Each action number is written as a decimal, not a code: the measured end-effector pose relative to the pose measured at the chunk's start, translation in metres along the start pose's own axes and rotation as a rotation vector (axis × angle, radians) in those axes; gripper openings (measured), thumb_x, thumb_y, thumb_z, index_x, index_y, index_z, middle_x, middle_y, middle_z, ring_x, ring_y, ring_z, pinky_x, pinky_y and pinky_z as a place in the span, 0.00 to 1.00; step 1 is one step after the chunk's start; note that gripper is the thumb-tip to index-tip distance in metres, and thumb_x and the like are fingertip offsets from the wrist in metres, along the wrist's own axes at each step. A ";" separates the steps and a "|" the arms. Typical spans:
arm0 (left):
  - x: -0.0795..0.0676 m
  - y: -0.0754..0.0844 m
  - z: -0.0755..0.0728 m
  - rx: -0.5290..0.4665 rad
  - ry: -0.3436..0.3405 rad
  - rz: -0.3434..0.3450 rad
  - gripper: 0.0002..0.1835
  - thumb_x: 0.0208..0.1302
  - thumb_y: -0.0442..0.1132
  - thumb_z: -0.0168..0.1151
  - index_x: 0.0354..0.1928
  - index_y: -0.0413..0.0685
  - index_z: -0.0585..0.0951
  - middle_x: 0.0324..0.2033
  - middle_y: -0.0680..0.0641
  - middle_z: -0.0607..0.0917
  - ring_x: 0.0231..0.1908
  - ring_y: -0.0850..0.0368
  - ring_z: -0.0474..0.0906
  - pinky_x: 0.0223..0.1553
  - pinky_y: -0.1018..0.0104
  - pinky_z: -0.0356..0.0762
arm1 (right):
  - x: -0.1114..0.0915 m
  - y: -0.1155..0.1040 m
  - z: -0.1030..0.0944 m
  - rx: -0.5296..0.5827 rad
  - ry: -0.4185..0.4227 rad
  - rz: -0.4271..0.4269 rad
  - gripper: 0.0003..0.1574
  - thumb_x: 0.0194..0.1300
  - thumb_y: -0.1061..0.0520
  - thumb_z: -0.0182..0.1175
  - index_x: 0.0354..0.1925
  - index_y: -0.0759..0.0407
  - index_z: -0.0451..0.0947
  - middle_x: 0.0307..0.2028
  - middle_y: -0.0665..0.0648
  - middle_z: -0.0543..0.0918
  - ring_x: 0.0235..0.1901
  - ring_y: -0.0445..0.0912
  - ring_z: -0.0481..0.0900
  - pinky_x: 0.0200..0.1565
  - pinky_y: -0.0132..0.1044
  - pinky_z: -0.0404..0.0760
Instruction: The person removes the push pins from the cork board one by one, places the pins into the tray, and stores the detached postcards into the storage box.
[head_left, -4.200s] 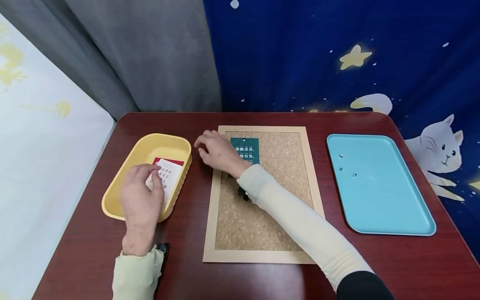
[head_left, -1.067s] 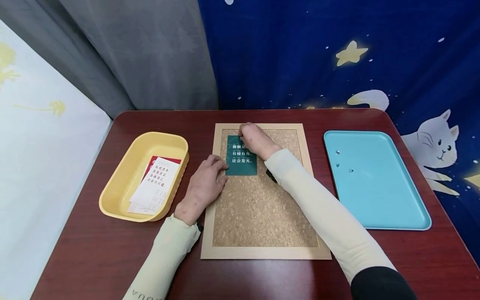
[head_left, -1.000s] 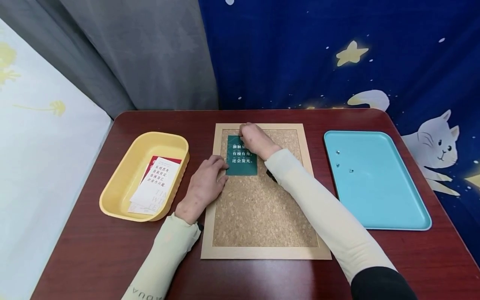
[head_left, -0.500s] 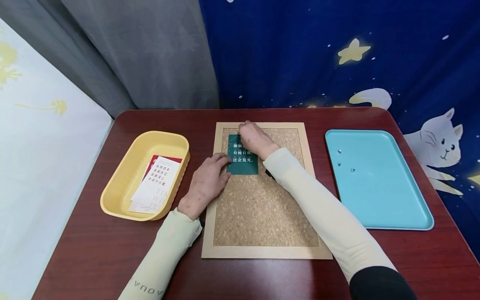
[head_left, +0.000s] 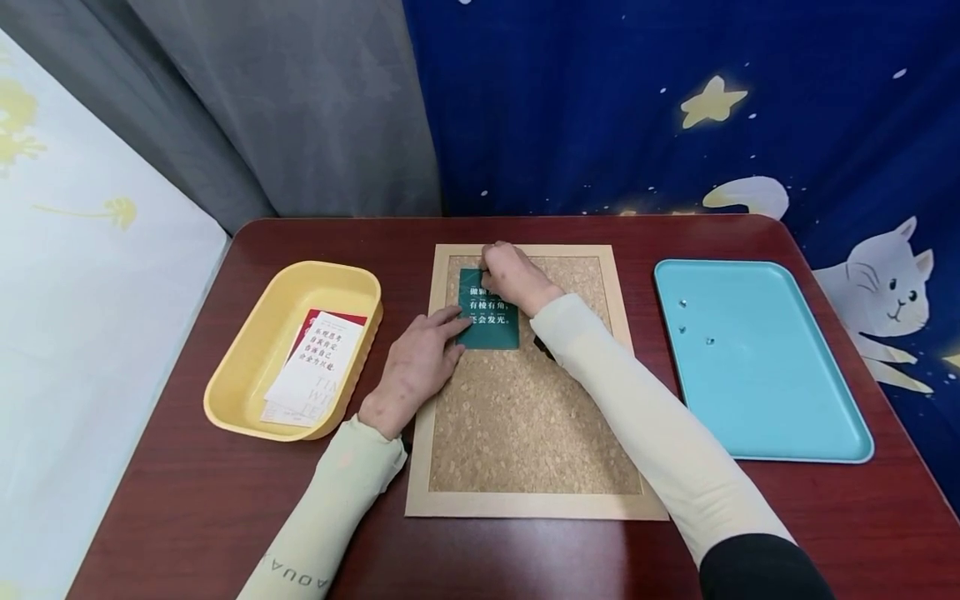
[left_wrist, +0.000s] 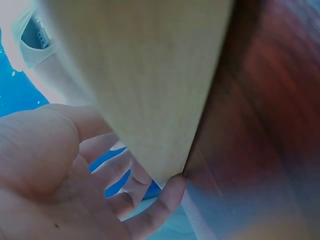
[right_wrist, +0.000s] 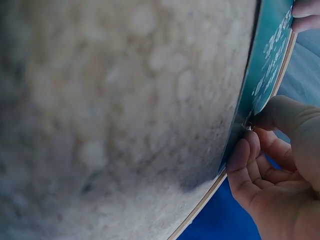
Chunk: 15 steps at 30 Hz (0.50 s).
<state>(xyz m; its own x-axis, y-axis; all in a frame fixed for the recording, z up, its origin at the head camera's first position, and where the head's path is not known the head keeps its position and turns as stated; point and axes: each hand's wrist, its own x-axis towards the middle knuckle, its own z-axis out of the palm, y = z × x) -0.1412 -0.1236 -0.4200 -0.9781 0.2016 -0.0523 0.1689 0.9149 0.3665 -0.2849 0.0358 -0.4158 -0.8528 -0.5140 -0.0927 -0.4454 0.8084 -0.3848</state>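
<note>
A green card point(head_left: 487, 336) with white writing lies on the upper left of a wood-framed cork board point(head_left: 532, 425). At the card's top edge, my right hand point(head_left: 516, 277) has its thumb and fingers together. The right wrist view shows a small shiny thumbtack point(right_wrist: 248, 125) pinched between them, mostly hidden. My left hand point(head_left: 416, 362) rests across the board's left frame, its fingertips touching the card's left edge. In the left wrist view the fingers of the left hand point(left_wrist: 95, 185) lie loosely spread beside the wooden frame point(left_wrist: 145, 90).
Left of the board stands a yellow basket point(head_left: 240, 379) holding white cards point(head_left: 315, 367) and a red card point(head_left: 352, 318). A blue tray point(head_left: 772, 383) on the right carries several small shiny tacks point(head_left: 682, 331). Curtains hang behind the dark red table point(head_left: 172, 500).
My left hand has come from the basket to the card, and its index finger has slid slightly further over it. My right hand, formerly left of the board, now stays at the card's top.
</note>
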 end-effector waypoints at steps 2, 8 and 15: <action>-0.001 -0.001 0.000 -0.001 -0.003 0.001 0.23 0.69 0.44 0.60 0.66 0.58 0.76 0.71 0.50 0.70 0.61 0.48 0.74 0.52 0.52 0.82 | 0.000 -0.001 0.001 0.008 -0.010 0.006 0.07 0.69 0.62 0.55 0.44 0.62 0.77 0.41 0.58 0.79 0.36 0.46 0.72 0.39 0.37 0.77; -0.003 -0.003 0.000 0.005 -0.002 0.006 0.23 0.69 0.44 0.61 0.66 0.59 0.76 0.71 0.50 0.70 0.59 0.49 0.74 0.50 0.53 0.82 | 0.002 -0.002 0.003 0.013 -0.003 -0.002 0.02 0.68 0.64 0.55 0.39 0.60 0.75 0.35 0.57 0.77 0.31 0.46 0.68 0.34 0.36 0.72; 0.001 0.000 -0.001 0.009 -0.011 0.007 0.24 0.69 0.44 0.60 0.66 0.59 0.76 0.71 0.51 0.70 0.58 0.49 0.74 0.51 0.54 0.82 | 0.004 0.002 0.001 -0.006 0.018 -0.017 0.03 0.64 0.65 0.56 0.33 0.59 0.72 0.28 0.53 0.72 0.28 0.45 0.64 0.30 0.34 0.67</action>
<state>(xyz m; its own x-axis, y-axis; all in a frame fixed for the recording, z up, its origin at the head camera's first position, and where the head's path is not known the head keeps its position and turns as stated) -0.1420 -0.1240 -0.4192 -0.9755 0.2115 -0.0601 0.1767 0.9168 0.3581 -0.2890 0.0352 -0.4179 -0.8499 -0.5223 -0.0700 -0.4612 0.8015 -0.3806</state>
